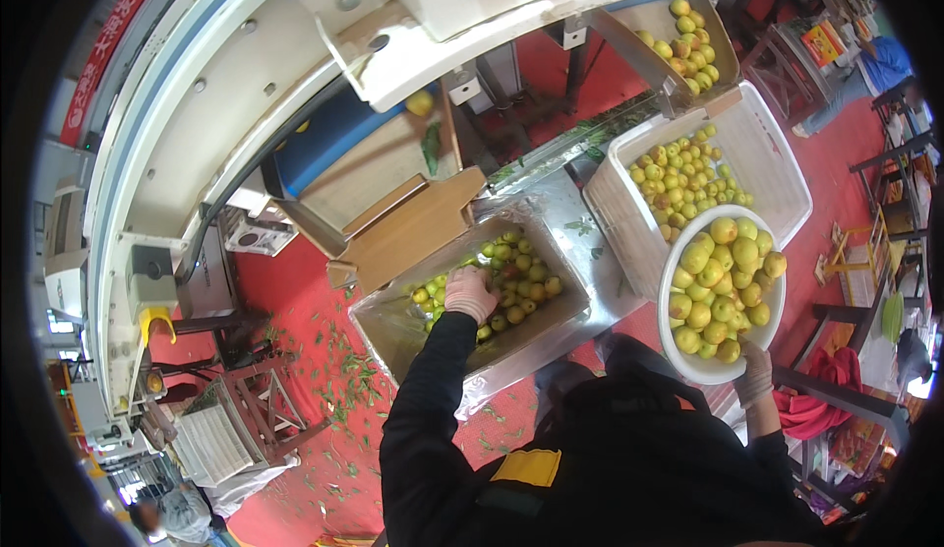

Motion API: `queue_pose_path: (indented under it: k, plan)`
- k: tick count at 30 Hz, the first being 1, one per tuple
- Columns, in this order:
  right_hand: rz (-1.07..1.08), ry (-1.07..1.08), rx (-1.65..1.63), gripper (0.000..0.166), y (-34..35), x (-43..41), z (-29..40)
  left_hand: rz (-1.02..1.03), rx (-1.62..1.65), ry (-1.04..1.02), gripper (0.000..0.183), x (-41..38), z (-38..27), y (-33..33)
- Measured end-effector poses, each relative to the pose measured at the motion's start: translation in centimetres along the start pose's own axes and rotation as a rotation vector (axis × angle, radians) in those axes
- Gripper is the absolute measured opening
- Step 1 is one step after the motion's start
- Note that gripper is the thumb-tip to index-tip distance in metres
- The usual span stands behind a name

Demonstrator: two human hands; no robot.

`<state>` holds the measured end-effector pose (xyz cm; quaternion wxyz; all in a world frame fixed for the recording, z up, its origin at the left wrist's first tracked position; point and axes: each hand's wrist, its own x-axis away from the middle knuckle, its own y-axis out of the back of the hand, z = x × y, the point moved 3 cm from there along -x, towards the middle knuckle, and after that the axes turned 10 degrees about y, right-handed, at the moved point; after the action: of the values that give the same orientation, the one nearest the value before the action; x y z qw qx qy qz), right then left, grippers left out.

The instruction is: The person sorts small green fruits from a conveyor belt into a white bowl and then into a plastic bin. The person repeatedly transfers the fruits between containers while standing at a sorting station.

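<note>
My left hand [470,295], in a pale knit glove, reaches into a plastic-lined cardboard box [575,274] and lies on the yellow-green round fruits [527,281] there; its fingertips are hidden among them, so its grip cannot be told. At the right, my gloved right hand [754,373] holds the lower rim of a round white basin [667,333] heaped with larger yellow-green fruits [719,274]. The basin is beside a white plastic crate [785,171], partly covering its near end. Many small fruits [675,171] lie in that crate.
A cardboard-lined chute [369,171] slopes above the box. Another chute [612,30] with fruits ends above the crate. The box stands on a metal table [582,237]. A white machine frame [221,82] curves overhead. Leaves [346,385] litter the red floor. Other people are at the far edges.
</note>
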<state>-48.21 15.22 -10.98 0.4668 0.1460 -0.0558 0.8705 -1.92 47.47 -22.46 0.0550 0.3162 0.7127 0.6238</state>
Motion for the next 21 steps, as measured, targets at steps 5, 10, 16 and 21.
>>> queue_pose_path:
  k: [5,10,16,21]
  plan:
    - [0.055,0.014,-0.041,0.056,1.1,-0.5,-1.1,0.223,0.365,-0.042,0.025,7.0,0.2,7.6]
    - [-0.069,-0.167,-0.218,0.050,-0.3,-0.9,0.0,0.364,0.927,-0.037,0.023,11.2,-0.9,12.2]
    - [0.008,-0.073,-0.133,0.049,1.5,-1.7,-1.7,0.037,0.932,-0.206,0.024,10.3,-3.0,16.9]
    - [-0.067,-0.172,-0.251,0.047,-0.2,-1.2,0.1,-0.604,0.743,-0.280,0.017,4.9,-3.6,26.1]
